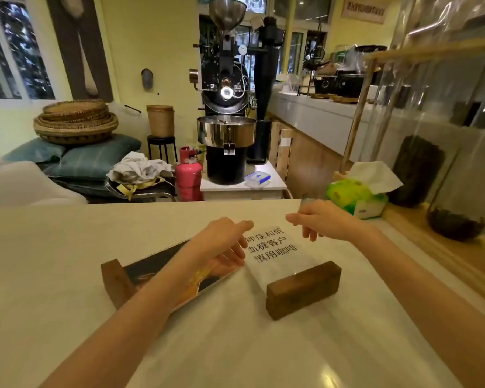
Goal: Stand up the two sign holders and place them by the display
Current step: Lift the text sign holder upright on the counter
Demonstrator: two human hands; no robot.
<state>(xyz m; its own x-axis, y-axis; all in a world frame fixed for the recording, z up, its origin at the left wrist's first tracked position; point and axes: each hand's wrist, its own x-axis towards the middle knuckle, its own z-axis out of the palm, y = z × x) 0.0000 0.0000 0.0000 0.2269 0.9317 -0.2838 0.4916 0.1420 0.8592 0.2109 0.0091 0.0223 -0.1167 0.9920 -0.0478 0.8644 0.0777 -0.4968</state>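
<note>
left hand [224, 242] over photo sign holder [163, 273], right hand [322, 222] above text sign holder [297, 278]

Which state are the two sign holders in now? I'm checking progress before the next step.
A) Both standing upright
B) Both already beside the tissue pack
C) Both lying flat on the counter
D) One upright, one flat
C: the picture sign holder and the text sign holder both lie flat on the counter.

Left sign holder [151, 271]: picture mid-frame partly covered by the left forearm.
Right sign holder [291, 264]: first printed characters hidden behind the left hand [224, 242].
Right hand [319, 221]: fingertips blurred.
</note>
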